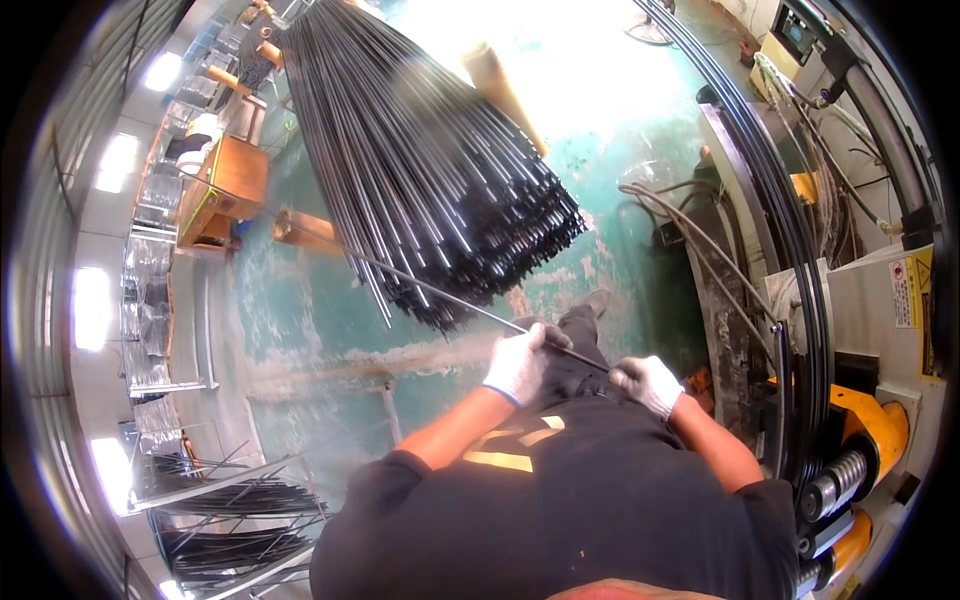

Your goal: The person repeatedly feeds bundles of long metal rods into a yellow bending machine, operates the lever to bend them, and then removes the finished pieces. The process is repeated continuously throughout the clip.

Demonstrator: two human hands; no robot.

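A long, thin dark rod (pixel 460 303) slants across in front of my body, its far part reaching up and left past the near end of a bundle. My left hand (pixel 518 364), in a white knit glove, is closed around the rod. Nearer the rod's right end, my right hand (pixel 648 385), gloved the same way, also grips it. Just beyond my hands lies a large bundle of black rods (pixel 420 160), their near ends uneven and shiny. Whether the rod is solid or hollow cannot be made out.
Tan cylindrical supports (pixel 303 231) stick out beside the bundle. On my right stands a machine with yellow-orange parts (pixel 872 428), several long black bars (pixel 768 165) and loose hoses (pixel 690 225). A wooden cabinet (pixel 240 178) stands far left; a rack of dark rods (pixel 235 515) is lower left.
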